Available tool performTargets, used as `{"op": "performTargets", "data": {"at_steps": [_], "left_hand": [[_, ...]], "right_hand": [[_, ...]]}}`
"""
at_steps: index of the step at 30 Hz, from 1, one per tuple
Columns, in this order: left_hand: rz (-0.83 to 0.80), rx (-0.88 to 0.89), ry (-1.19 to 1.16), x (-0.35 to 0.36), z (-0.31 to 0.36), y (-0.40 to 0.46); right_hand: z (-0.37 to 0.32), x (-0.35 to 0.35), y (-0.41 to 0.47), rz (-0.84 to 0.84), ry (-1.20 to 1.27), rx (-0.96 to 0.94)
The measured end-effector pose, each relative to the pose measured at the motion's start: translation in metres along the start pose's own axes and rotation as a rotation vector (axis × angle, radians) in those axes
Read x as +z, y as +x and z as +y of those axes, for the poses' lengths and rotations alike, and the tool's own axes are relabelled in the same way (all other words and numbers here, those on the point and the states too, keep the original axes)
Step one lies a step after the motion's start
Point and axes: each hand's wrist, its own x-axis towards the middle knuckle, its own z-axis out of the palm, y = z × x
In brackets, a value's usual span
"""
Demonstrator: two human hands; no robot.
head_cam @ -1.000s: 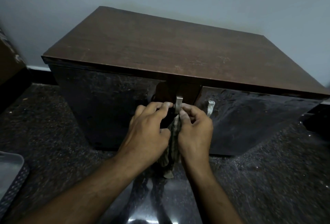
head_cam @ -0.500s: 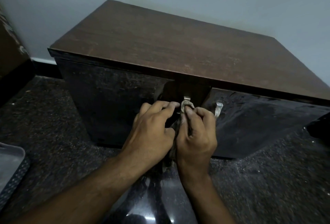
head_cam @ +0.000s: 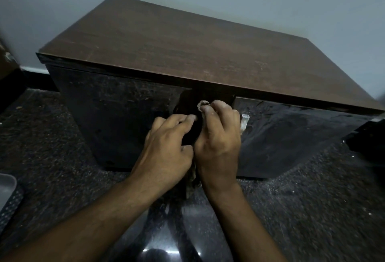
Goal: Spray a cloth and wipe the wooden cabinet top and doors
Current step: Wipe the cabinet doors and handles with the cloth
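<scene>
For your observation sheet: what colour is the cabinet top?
Dark reddish-brown wood grain on the cabinet top, head view.

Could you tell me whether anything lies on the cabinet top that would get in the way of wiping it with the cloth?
Nothing visible does. The cabinet top is bare, and the cloth is pinched in the right hand at the door fronts.

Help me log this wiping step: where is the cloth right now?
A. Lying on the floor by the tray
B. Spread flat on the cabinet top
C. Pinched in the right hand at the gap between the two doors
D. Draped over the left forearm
C: the right hand has its grip on the cloth, bunched at its fingertips against the dark gap between the doors, just under the cabinet top; the rest hangs between both hands.
</scene>
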Motion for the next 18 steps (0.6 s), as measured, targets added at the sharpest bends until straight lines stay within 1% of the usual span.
{"op": "performTargets", "data": {"at_steps": [4,8,12,15,18], "left_hand": [[-0.007,0.008,-0.015,-0.0011,0.0004,-0.0016],[-0.017,0.015,-0.015,-0.0013,-0.0005,-0.0017],[-0.023,0.004,-0.011,-0.0020,0.0009,-0.0024],[-0.019,0.005,-0.002,-0.0017,0.0007,-0.0018],[-0.025,-0.002,-0.005,-0.0016,0.0016,-0.0022]], "right_hand": [[0.0050,-0.0064,0.0015,0.016,-0.004,0.048],[0.0026,-0.0046,0.0038,-0.044,-0.025,0.010],[0.0035,-0.0089,0.0044,-0.015,0.007,0.049],[0.0000,-0.0080,0.0057,-0.053,0.010,0.019],[0.0012,-0.0084,0.0051,-0.045,-0.001,0.047]]}}
